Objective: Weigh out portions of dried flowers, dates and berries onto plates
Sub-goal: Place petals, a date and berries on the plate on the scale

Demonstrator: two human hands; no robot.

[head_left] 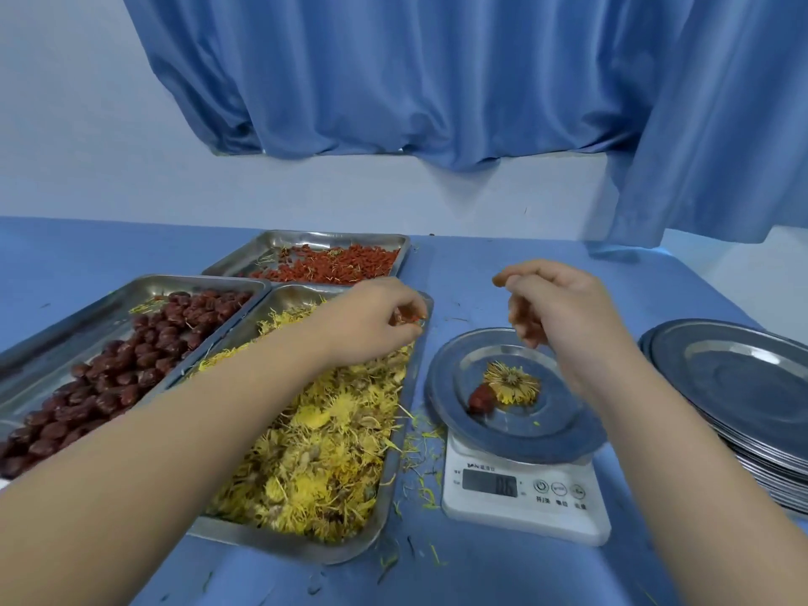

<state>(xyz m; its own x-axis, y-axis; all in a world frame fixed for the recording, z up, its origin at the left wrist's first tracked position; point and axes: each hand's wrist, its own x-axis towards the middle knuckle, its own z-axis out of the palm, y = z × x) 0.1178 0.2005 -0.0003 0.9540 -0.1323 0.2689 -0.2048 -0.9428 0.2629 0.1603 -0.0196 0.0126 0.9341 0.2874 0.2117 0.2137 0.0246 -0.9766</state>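
Dried flowers (315,452): yellow; dates (109,378), at their 9 o'clock: dark red; berries (341,264), 12 o'clock: orange-red; tablecloth (481,575), curtain (415,80): plain blue; scale (524,513): white

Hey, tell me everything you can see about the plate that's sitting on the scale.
The plate is round, shallow and shiny, seemingly stainless steel, with a broad flat rim around a sunken middle. It lies level on the white digital scale, hiding its platform. In its middle lie one dried yellow flower and one red date, touching each other, plus a stray petal bit. The right hand hovers over its far rim, apparently without touching it.
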